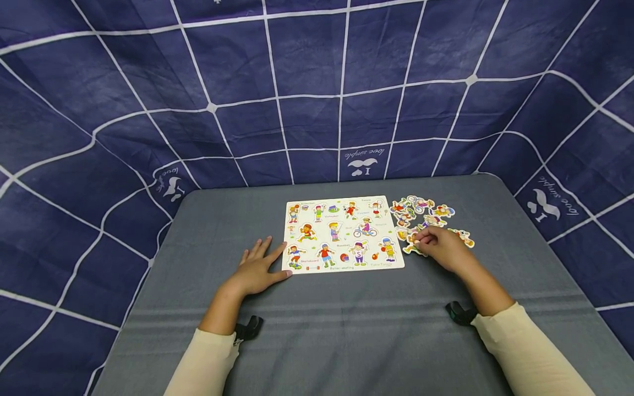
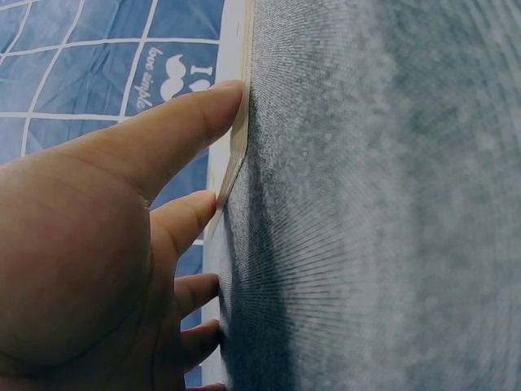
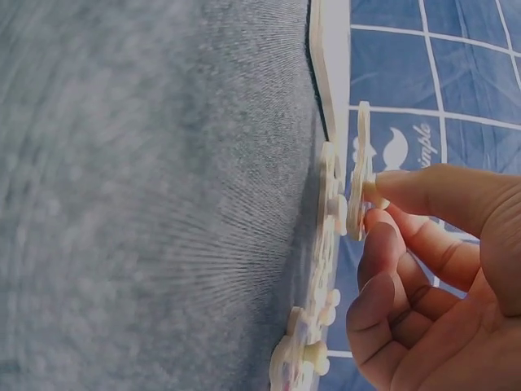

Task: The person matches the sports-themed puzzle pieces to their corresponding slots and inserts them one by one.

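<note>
A pale wooden puzzle board (image 1: 398,262) with printed sports figures lies flat on the table. My left hand (image 1: 255,272) rests beside its left edge, fingers spread; the thumb and index fingertip touch the board, whose edge (image 2: 242,134) shows in the left wrist view. Over the loose pieces at the right, my right hand (image 1: 443,248) pinches a figure-shaped puzzle piece (image 1: 413,245) between thumb and fingers. The right wrist view shows this piece (image 3: 359,175) held by its small knob, raised above the others. Its printed face is hidden there.
Several loose puzzle pieces (image 1: 421,205) lie in a cluster along the board's right side, some overlapping. A grey cloth (image 1: 342,324) covers the table. Blue white-lined fabric (image 1: 307,66) hangs behind and at both sides.
</note>
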Tool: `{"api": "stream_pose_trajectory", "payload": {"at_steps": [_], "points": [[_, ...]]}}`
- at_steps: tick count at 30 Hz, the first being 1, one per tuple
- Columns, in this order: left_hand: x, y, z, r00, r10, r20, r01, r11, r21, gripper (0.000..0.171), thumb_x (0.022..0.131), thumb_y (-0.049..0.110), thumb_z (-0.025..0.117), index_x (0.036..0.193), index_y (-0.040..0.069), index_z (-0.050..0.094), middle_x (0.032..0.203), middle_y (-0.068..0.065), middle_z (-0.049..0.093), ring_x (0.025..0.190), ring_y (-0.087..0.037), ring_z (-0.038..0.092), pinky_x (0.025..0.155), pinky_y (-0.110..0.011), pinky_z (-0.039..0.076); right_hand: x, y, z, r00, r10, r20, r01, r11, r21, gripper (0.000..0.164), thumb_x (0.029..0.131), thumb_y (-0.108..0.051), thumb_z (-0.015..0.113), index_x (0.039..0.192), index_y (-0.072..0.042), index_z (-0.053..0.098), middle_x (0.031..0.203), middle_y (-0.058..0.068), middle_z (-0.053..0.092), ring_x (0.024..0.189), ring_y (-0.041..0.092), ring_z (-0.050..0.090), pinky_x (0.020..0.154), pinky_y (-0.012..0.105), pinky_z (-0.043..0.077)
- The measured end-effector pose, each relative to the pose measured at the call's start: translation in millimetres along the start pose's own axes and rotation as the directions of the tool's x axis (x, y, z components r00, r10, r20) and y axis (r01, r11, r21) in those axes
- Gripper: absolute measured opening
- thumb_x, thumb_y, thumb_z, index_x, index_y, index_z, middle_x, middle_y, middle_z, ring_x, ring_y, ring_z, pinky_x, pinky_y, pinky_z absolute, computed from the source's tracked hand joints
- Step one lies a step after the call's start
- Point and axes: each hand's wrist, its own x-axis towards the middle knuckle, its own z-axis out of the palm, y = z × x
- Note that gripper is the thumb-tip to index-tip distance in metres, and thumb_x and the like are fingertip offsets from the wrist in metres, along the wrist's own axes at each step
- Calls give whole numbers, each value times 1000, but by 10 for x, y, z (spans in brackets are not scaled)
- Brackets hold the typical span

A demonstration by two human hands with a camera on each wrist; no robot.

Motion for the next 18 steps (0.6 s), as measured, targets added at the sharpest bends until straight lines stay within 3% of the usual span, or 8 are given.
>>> {"api": "stream_pose_trajectory", "payload": {"at_steps": [18], "points": [[-16, 8, -6, 1000, 7, -17, -7, 1000, -21, 82, 93, 60, 63, 161, 26, 30, 170, -20, 11, 157, -45, 3, 121, -71, 4, 64, -104, 38, 999, -47, -18, 48, 999, 14, 13, 90, -9, 73, 101, -2, 72, 88, 9, 71, 70, 0, 56, 64, 19, 46]]}}
